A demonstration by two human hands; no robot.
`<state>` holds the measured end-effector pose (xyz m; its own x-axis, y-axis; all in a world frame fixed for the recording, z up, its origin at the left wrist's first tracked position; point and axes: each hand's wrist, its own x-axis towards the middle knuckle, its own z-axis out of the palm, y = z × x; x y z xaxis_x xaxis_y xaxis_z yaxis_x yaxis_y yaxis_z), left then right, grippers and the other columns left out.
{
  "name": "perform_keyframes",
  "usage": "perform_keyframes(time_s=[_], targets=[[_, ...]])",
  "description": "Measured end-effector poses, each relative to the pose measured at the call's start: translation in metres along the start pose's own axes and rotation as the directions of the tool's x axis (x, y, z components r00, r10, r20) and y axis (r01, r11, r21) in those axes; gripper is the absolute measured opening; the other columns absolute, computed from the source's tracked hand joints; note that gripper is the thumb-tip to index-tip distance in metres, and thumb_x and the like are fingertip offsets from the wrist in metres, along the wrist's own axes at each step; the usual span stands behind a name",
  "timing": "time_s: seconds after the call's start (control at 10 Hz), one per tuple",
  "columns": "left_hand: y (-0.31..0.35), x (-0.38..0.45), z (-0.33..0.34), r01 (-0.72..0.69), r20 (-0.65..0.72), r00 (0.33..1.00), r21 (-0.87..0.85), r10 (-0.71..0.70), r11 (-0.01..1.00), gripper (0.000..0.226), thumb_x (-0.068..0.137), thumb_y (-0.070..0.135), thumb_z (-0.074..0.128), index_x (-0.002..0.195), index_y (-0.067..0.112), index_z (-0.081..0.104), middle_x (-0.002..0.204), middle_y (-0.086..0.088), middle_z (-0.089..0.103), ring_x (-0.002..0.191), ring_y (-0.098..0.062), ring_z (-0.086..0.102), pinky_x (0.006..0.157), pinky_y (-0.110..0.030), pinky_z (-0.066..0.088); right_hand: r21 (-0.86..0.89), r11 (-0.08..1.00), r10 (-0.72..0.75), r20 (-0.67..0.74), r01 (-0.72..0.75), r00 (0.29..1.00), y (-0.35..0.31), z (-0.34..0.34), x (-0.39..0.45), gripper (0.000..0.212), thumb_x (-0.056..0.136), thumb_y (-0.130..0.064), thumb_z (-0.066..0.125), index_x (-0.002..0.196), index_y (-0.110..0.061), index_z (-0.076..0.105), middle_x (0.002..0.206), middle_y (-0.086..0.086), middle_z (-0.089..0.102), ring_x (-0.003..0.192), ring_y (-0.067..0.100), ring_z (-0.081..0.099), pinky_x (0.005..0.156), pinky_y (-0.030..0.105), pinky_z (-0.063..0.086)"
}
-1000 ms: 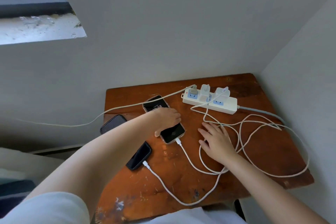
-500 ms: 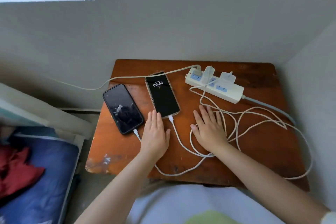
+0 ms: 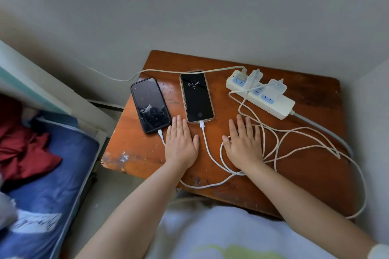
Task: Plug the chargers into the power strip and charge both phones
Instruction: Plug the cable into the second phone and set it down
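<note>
Two phones lie side by side on the brown wooden table (image 3: 294, 178). The black phone (image 3: 150, 104) on the left has a dark screen and a white cable in its near end. The lighter-cased phone (image 3: 196, 96) shows 09:58 and also has a white cable plugged in. A white power strip (image 3: 273, 103) at the back right carries two white chargers (image 3: 273, 86) and another plug. My left hand (image 3: 181, 143) lies flat on the table just below the phones. My right hand (image 3: 245, 143) rests flat on the tangled white cables (image 3: 299, 145).
Grey walls close in behind and to the right of the table. A bed with blue bedding (image 3: 42, 185) and a red cloth (image 3: 23, 145) stands to the left. Loose cable loops hang past the table's right front edge (image 3: 363, 200).
My left hand let go of the lighter-cased phone and came to rest flat below both phones. The phones now lie upright side by side. My right hand stayed on the cables.
</note>
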<state>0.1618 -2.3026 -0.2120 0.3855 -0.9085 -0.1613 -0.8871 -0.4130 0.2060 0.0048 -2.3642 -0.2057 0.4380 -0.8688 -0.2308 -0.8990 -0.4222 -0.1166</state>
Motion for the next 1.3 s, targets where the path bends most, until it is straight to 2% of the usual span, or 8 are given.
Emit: perform_keyframes(time_s=[0.9,1.3], targets=[[-0.0007,0.0013,0.0031,0.008,-0.028,1.0,-0.022,-0.008,1.0,0.063,0.093,0.043,0.023,0.141,0.008,0.001,0.154,-0.011,0.002,0.141,-0.021,-0.006,0.108,-0.028,-0.01,0.077,0.997,-0.017,-0.038,0.02,0.999,-0.0013,0.0007,0.0002,0.056,0.094,-0.04,0.031,0.141,-0.011,0.02,0.152,0.016,0.016,0.14,0.033,0.007,0.114,0.044,0.008],[-0.0002,0.0009,0.0015,0.003,-0.036,0.999,-0.026,-0.004,1.0,0.063,0.093,0.042,0.024,0.141,0.007,0.002,0.154,-0.011,0.003,0.141,-0.021,-0.004,0.107,-0.027,-0.01,0.063,0.998,-0.02,-0.038,0.022,0.999,-0.0014,0.0,-0.0002,0.056,0.094,-0.04,0.03,0.141,-0.011,0.019,0.152,0.016,0.017,0.14,0.033,0.008,0.114,0.044,0.009]])
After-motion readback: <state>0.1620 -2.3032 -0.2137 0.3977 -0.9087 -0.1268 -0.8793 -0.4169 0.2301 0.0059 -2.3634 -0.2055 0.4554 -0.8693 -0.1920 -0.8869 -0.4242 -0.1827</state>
